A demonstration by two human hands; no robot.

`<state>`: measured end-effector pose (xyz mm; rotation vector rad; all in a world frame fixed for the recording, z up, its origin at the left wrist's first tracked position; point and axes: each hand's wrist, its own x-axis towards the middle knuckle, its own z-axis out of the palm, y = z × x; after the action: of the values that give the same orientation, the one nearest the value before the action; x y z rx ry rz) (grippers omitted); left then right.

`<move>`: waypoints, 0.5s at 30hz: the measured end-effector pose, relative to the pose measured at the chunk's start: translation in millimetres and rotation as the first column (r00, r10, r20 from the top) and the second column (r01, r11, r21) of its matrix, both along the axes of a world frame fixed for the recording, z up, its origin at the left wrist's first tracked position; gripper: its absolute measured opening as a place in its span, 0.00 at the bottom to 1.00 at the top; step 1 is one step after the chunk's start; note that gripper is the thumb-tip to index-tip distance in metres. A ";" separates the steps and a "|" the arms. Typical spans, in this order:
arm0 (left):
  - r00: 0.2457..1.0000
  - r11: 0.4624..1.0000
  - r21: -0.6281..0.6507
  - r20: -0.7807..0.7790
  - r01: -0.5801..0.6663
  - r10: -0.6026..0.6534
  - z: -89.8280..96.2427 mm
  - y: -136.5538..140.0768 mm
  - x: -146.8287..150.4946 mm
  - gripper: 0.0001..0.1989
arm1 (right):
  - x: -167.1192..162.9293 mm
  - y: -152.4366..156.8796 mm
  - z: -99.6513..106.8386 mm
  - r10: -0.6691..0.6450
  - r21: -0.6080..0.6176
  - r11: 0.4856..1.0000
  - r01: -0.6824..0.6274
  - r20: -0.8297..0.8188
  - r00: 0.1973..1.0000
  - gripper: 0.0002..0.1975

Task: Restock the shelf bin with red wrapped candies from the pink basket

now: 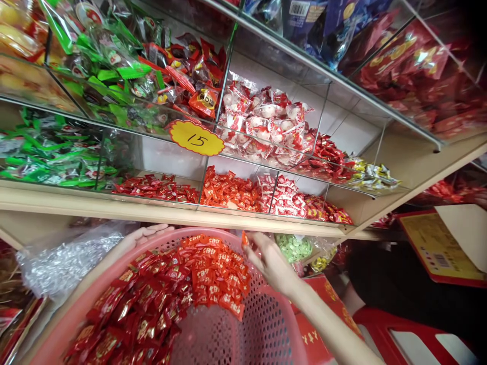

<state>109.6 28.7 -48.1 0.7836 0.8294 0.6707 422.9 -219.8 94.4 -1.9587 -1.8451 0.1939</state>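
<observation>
A pink perforated plastic basket is right in front of me, with many small wrapped candies inside. Darker red candies fill its left side, and brighter orange-red candies lie at the far middle. My left forearm runs along the basket's outer left side, and my left hand lies with fingers stretched out against the far rim. Over the far right rim, my right hand pinches one small orange-red candy between thumb and fingers. The basket's near side is out of frame.
Beyond the basket stands a wooden shelf with glass-fronted compartments of wrapped sweets. A yellow tag reads 15. A clear plastic bag lies at left. At right are a yellow-and-red box and a red stool.
</observation>
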 end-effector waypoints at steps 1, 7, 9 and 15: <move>1.000 1.000 0.000 -0.001 -0.003 0.003 0.6 -0.1 0.0 0.32 | -4.4 -9.1 -7.0 0.005 -0.048 0.999 -0.002 0.062 0.998 0.12; 0.999 0.999 -0.017 -0.027 0.030 -0.030 4.6 1.9 1.8 0.34 | -23.6 -30.2 -33.4 0.128 -0.209 0.977 -0.048 0.390 0.912 0.14; 0.999 1.000 -0.005 -0.033 0.028 -0.028 3.8 3.0 1.8 0.35 | -27.5 -30.7 -37.9 0.152 -0.239 0.970 -0.050 0.428 0.891 0.11; 0.999 0.999 -0.015 -0.044 0.030 -0.030 -2.1 7.2 1.1 0.36 | -39.7 -24.2 -32.8 0.142 -0.355 0.935 0.015 0.411 0.900 0.11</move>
<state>110.7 35.9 -50.1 0.7993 0.8606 0.6222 383.1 -244.0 61.7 -2.3309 -2.2907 0.1201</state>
